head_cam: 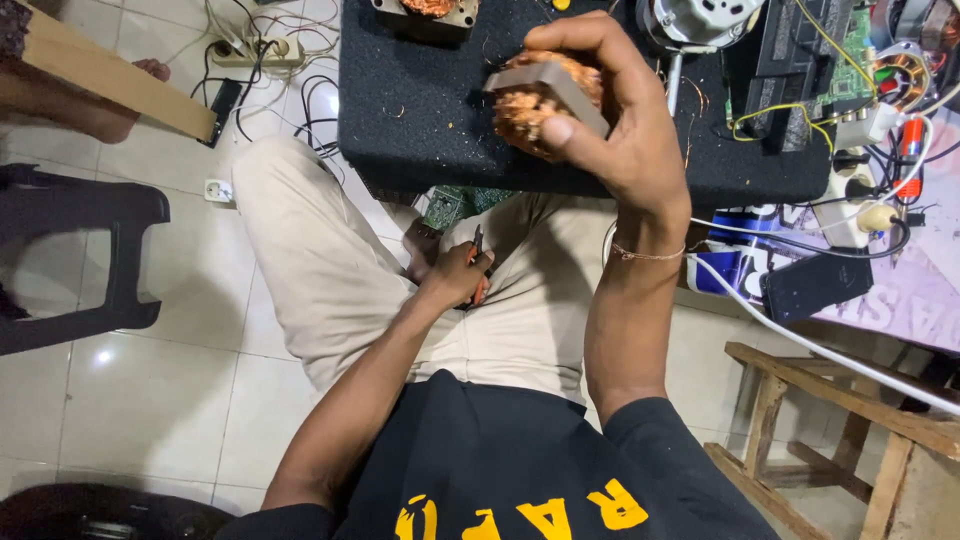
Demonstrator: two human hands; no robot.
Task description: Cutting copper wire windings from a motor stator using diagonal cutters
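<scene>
Stator core (548,100), grey laminated steel block packed with copper winding, held in the right hand (610,120), fingers wrapped over the top and thumb pressed on the near face, raised over the near edge of the black mat (410,110). Left hand (462,272) rests low in the lap, closed around small orange-handled cutters (478,270). Progress, as judged: winding looks frayed and loosened but mostly in place in the core; loose copper strands (395,110) lie on the mat, so stripping appears begun, with most left. Second wound core (425,12) at the far mat edge. Circuit boards and wiring (830,60) at right. Wooden stool (850,420) near right.
</scene>
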